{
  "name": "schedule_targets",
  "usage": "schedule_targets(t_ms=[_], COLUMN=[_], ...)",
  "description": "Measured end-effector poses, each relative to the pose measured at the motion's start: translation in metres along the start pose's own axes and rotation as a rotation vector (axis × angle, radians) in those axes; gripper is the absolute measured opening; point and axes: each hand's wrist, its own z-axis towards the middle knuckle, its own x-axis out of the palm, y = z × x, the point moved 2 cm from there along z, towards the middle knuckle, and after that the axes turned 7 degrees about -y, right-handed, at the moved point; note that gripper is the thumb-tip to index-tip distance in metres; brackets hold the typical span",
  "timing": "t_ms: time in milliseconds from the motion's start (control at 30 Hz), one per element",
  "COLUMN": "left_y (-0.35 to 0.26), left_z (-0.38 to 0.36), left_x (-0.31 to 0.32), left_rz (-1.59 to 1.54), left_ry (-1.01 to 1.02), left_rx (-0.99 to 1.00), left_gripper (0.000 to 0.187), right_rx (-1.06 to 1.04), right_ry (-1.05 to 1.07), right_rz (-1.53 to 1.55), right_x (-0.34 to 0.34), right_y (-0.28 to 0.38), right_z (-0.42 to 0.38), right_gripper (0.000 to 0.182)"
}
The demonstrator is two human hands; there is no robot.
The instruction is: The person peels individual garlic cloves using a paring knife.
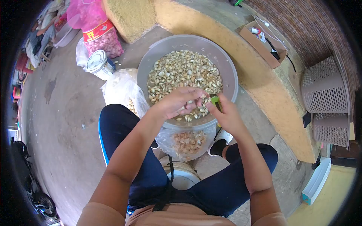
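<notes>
A wide grey basin (pixel 232 71) full of garlic cloves (pixel 184 69) stands in front of my knees. Over its near side, my left hand (pixel 184 102) has its fingers curled around a garlic clove (pixel 203 96), partly hidden by the fingertips. My right hand (pixel 226 113) grips a small knife (pixel 215 100) by its green handle, its blade close to the left fingertips. Between my feet lies a clear plastic bag (pixel 188 145) with brownish garlic skins. A white plastic bag (pixel 120 84) with pale cloves in its opening leans at the basin's left.
A metal can (pixel 99 64) and a pink mesh sack (pixel 102 41) of garlic stand at the far left. Along the right runs a yellow raised ledge (pixel 264 86), bearing a cardboard box (pixel 264 43) and perforated baskets (pixel 326 88). A motorbike (pixel 37 192) is at lower left.
</notes>
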Motion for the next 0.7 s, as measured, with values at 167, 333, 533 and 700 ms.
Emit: schedule_targets(t_ms=[167, 333, 533, 700], left_y=[-0.002, -0.001, 0.001, 0.005], left_z=[0.001, 0.001, 0.003, 0.003], left_x=[0.010, 0.018, 0.019, 0.025], left_rz=[-0.157, -0.206, -0.162, -0.296], left_ry=[0.093, 0.159, 0.116, 0.105], left_rx=[0.010, -0.009, 0.011, -0.006], left_gripper=[0.038, 0.043, 0.040, 0.034], right_rx=[0.041, 0.052, -0.102, -0.080], right_ry=[-0.026, -0.084, -0.118, -0.151], right_rz=[0.228, 0.382, 0.085, -0.006], right_x=[0.006, 0.004, -0.001, -0.003], right_y=[-0.010, -0.004, 0.004, 0.008], right_z=[-0.001, 0.001, 0.001, 0.001], right_gripper=[0.035, 0.034, 0.033, 0.037])
